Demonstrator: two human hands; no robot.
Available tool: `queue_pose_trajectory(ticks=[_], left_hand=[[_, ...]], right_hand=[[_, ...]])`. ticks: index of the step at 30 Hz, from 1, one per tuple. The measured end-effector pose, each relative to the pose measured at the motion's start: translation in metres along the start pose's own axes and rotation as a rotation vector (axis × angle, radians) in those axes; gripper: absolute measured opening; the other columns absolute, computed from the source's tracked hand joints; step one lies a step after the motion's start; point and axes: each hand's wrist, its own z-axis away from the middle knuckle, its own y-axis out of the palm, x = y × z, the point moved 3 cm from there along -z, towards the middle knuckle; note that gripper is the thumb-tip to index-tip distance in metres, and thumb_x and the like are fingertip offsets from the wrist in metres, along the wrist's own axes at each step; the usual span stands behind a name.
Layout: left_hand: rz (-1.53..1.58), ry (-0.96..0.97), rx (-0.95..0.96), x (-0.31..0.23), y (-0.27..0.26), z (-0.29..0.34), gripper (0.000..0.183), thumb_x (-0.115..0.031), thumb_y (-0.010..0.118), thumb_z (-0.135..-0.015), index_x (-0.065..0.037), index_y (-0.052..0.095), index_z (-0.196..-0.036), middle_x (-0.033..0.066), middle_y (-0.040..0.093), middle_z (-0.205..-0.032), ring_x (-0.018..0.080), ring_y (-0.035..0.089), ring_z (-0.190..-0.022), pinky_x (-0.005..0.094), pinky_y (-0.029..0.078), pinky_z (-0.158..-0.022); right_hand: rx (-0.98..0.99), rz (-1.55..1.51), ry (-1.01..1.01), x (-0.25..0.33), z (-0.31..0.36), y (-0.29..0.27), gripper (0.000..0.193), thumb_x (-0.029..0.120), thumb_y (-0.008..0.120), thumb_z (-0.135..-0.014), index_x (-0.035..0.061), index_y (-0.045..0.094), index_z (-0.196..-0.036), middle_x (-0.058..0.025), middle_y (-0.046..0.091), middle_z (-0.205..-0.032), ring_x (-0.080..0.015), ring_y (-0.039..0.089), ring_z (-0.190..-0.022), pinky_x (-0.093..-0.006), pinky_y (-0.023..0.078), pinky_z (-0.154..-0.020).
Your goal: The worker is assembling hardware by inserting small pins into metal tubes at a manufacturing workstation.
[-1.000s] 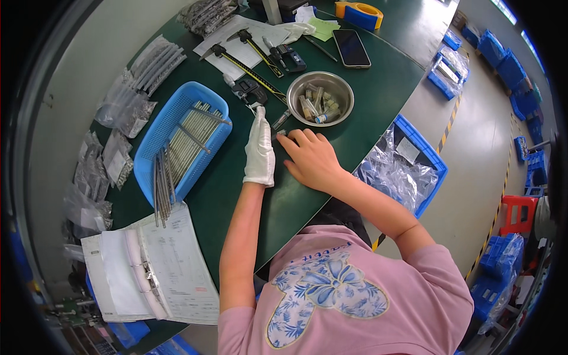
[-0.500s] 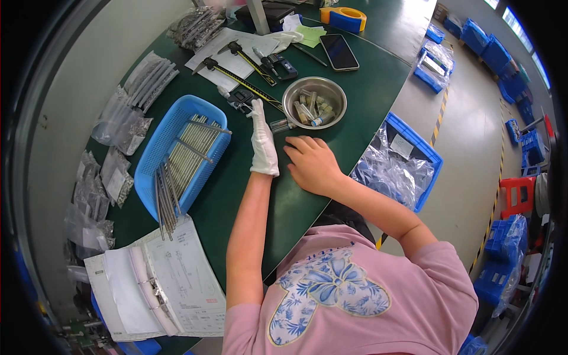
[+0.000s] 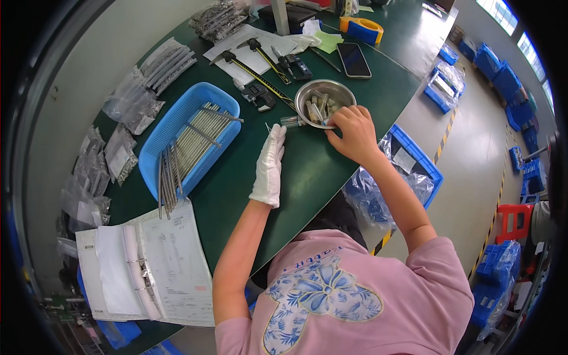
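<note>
Beginning at the left, we record clear plastic bags (image 3: 122, 151) of small parts along the wall side of the green worktop (image 3: 302, 171). Nearer the person lies an open ring binder (image 3: 177, 266) with a printed drawing on its right-hand page. Next we find a blue perforated basket (image 3: 198, 94) of slim metal rods (image 3: 195, 148), several of them leaning out over its near end. Beyond it, two calipers (image 3: 253, 72) lie beside a digital micrometer (image 3: 258, 94).

The left hand (image 3: 268, 171), in a white glove, is on the near side of the micrometer, its fingers together and almost straight. A thin, pale piece shows at the fingertips (too small for us to identify), and we cannot tell whether it is gripped.

Just beyond those fingertips, a clear tube (image 3: 291, 121) lies near the steel bowl (image 3: 307, 92), which contains several glass vials (image 3: 318, 106). The bare right hand (image 3: 355, 131) is at the bowl's near right rim, fingers bent inward; we cannot tell whether they grasp a vial. Farther off lies a smartphone (image 3: 354, 61). At the right, below worktop level, we note a blue crate (image 3: 420, 152) with clear plastic wrapping.
</note>
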Motion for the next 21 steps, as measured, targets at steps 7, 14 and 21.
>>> queue_pose_trajectory(ticks=[7, 14, 21], left_hand=[[0.07, 0.082, -0.178, 0.013, 0.008, -0.039, 0.066, -0.046, 0.026, -0.09, -0.001, 0.009, -0.134, 0.014, 0.01, -0.141, 0.0207, 0.006, -0.131, 0.0309, 0.003, -0.106], [0.188, 0.046, -0.138, 0.034, 0.036, -0.059, 0.068, -0.047, 0.027, -0.089, 0.0, 0.007, -0.134, 0.0129, 0.006, -0.142, 0.0191, 0.004, -0.131, 0.0299, 0.004, -0.106], [0.164, 0.114, -0.04, 0.004, 0.028, -0.034, 0.048, -0.028, 0.037, -0.091, 0.002, 0.03, -0.128, 0.0172, 0.034, -0.131, 0.0242, 0.032, -0.123, 0.0346, 0.023, -0.103]], right_hand=[[0.056, -0.127, 0.047, -0.005, 0.044, -0.039, 0.011, 0.007, 0.059, -0.059, 0.0071, 0.055, -0.069, -0.0059, 0.052, -0.073, -0.0238, 0.051, -0.075, -0.0352, 0.042, -0.071], [0.119, -0.268, 0.016, 0.003, 0.051, -0.051, 0.012, 0.004, 0.062, -0.059, 0.0064, 0.056, -0.069, -0.0054, 0.053, -0.073, -0.0226, 0.052, -0.07, -0.0317, 0.044, -0.059], [0.143, -0.3, 0.019, -0.007, 0.027, -0.023, 0.021, 0.003, 0.064, -0.057, 0.006, 0.058, -0.077, -0.0068, 0.054, -0.08, -0.0242, 0.053, -0.077, -0.0354, 0.044, -0.072]])
